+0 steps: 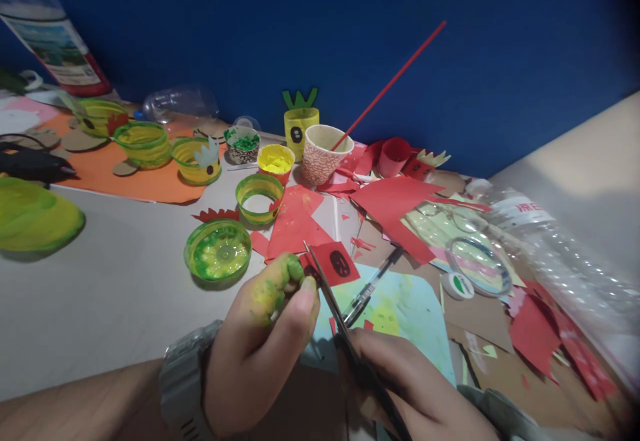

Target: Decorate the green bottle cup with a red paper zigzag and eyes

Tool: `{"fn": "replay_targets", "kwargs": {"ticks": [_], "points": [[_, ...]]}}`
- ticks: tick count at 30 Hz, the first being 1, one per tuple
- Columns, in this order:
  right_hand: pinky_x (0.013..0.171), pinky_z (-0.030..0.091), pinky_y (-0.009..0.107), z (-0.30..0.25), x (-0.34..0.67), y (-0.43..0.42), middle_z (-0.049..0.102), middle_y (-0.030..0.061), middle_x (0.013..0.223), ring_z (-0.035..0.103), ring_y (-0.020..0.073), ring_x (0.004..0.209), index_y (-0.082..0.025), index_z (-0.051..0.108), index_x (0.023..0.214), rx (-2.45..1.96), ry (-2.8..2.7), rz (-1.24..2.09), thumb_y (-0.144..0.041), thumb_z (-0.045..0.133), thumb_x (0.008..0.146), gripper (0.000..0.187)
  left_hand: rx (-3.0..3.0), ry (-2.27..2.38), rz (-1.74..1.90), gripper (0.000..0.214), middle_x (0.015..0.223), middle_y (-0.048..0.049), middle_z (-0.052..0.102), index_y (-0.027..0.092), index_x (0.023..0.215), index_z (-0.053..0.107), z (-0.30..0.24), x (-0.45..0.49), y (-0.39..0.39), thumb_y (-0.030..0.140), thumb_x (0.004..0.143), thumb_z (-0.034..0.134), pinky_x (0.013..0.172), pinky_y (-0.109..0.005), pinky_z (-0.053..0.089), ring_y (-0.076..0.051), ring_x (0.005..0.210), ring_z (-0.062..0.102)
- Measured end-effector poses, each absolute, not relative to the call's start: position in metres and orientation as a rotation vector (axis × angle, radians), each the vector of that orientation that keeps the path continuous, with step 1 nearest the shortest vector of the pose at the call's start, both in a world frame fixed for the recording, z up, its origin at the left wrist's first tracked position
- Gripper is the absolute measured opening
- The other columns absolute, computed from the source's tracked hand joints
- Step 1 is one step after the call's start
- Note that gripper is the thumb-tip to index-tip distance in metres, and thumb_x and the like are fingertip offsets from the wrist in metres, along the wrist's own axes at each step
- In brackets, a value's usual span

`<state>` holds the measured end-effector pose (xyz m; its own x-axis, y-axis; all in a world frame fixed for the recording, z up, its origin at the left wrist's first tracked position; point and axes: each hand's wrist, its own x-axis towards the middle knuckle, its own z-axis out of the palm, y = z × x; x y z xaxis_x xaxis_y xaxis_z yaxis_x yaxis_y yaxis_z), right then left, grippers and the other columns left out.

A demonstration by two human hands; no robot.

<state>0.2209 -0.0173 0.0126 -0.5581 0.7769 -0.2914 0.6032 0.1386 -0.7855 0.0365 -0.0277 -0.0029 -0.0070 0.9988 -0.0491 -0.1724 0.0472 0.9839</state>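
My left hand (265, 334), smeared with green and yellow paint and wearing a grey watch (185, 374), pinches a small piece of red paper (345, 254) with black drawn marks on it. In my right hand (405, 381) is a pair of scissors (333, 308), its blades at the paper beside my left fingertips. Under my hands lies a light blue sheet (415, 301) stained yellow, with a black pen (373, 288) across it. Left of the paper sits a green and yellow painted bottle base (217, 251).
Painted plastic rings (259, 198) and a yellow paint cup (276, 161) stand behind. A patterned paper cup (325, 154) holds a red stick (395, 81). Red paper scraps (395, 208), a tape roll (480, 264) and a clear bottle (560, 248) crowd the right. A blue panel (240, 21) rises behind.
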Motion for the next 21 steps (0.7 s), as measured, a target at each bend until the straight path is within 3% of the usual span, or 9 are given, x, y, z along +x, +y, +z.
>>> {"fn": "replay_targets", "kwargs": {"ticks": [8,18,21], "points": [[0.065,0.052,0.025,0.017,0.218,-0.018,0.062,0.0015,0.068,0.062,0.0181,0.068,-0.022,0.060,0.069,-1.397,-2.233,1.325,-0.017,0.050,0.076,0.013,0.973,1.072,1.325,0.031,0.055,0.0037,0.036,0.019,0.066,0.039,-0.006,0.042,-0.029,0.026,0.096,0.044,0.046,-0.023,0.028,-0.010,0.049,0.031],[0.058,0.051,0.025,0.002,0.222,-0.018,0.059,0.0017,0.064,0.059,0.0176,0.061,-0.022,0.056,0.067,-1.289,-2.240,1.299,-0.037,0.045,0.084,0.025,1.016,1.079,1.205,0.031,0.056,0.0024,0.039,0.019,0.067,0.043,0.001,0.033,-0.027,0.033,0.092,0.051,0.050,-0.022,0.038,-0.012,0.053,0.040],[0.059,0.050,0.025,0.003,0.222,-0.018,0.059,0.0012,0.065,0.059,0.0176,0.063,-0.023,0.056,0.068,-1.292,-2.256,1.329,-0.035,0.047,0.084,0.022,1.010,1.074,1.212,0.030,0.056,0.0023,0.039,0.019,0.067,0.043,0.000,0.033,-0.028,0.033,0.092,0.051,0.048,-0.021,0.037,-0.011,0.052,0.039]]}}
